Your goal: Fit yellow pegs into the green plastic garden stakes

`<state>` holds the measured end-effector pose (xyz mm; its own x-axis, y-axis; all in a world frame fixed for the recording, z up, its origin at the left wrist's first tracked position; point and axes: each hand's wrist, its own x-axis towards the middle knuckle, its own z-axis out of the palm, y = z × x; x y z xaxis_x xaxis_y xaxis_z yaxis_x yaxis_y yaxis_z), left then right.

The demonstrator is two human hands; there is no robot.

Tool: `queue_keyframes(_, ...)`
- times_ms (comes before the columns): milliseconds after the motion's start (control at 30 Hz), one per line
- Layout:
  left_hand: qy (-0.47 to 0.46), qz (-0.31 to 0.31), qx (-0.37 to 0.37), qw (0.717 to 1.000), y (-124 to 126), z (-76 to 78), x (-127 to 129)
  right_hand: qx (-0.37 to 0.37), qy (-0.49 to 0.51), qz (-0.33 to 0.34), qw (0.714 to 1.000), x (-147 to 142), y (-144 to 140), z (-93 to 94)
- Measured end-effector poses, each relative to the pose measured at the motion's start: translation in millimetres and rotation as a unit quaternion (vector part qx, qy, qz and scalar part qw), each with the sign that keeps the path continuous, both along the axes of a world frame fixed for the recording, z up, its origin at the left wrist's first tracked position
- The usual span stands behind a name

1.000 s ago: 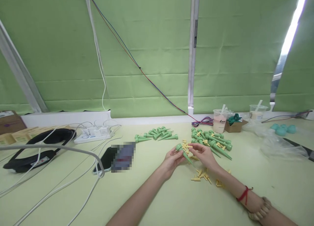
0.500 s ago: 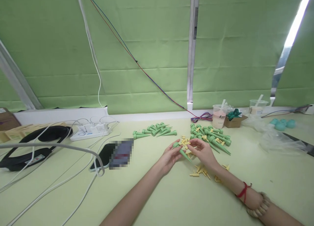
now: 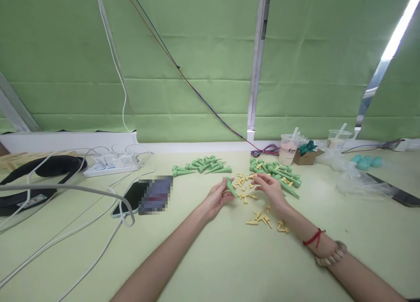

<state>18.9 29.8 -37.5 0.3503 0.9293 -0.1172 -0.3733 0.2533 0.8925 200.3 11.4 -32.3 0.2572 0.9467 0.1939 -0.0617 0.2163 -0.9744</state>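
Observation:
My left hand [image 3: 217,196] holds a green plastic spike [image 3: 231,187] above the pale green table [image 3: 229,258]. A short way to its right, my right hand [image 3: 271,188] pinches a small yellow piece [image 3: 253,176] at its fingertips. Loose yellow pieces [image 3: 244,190] lie between the two hands, and more yellow pieces [image 3: 262,217] lie under my right wrist. One pile of green spikes [image 3: 201,166] sits behind my left hand. A second pile of green spikes [image 3: 278,176] mixed with yellow pieces lies just behind my right hand.
A phone [image 3: 131,198] and white cables [image 3: 82,232] lie at the left, beside a power strip [image 3: 111,164] and a black strap [image 3: 39,173]. Two drink cups [image 3: 288,149], a small cardboard box [image 3: 306,156], clear plastic bags [image 3: 357,181] and teal caps [image 3: 364,162] stand at the back right.
My hands have drawn apart: the left keeps the green spike, the right has moved off to the right with a yellow piece. The view has tilted up and shifted.

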Motion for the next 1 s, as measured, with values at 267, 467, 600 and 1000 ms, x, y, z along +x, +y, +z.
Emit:
queue_keyframes(267,0.047,0.008,0.021,0.999,-3.0,-1.1,-2.3,0.017,-0.010,0.031,0.999,-2.4,0.6,-1.8)
queue_keyframes(467,0.066,0.007,0.033,0.997,-14.8,-3.1,-8.4,0.040,-0.059,0.065,0.995,-8.6,-6.6,-1.3)
queue_keyframes(600,0.048,-0.006,0.019,0.999,-25.1,-1.5,-11.5,0.044,-0.097,0.082,0.991,-12.2,-12.5,0.0)
queue_keyframes(1000,0.029,-0.058,0.043,0.997,-45.7,10.2,-8.0,0.161,-0.200,0.066,0.964,-16.0,-30.4,16.3)
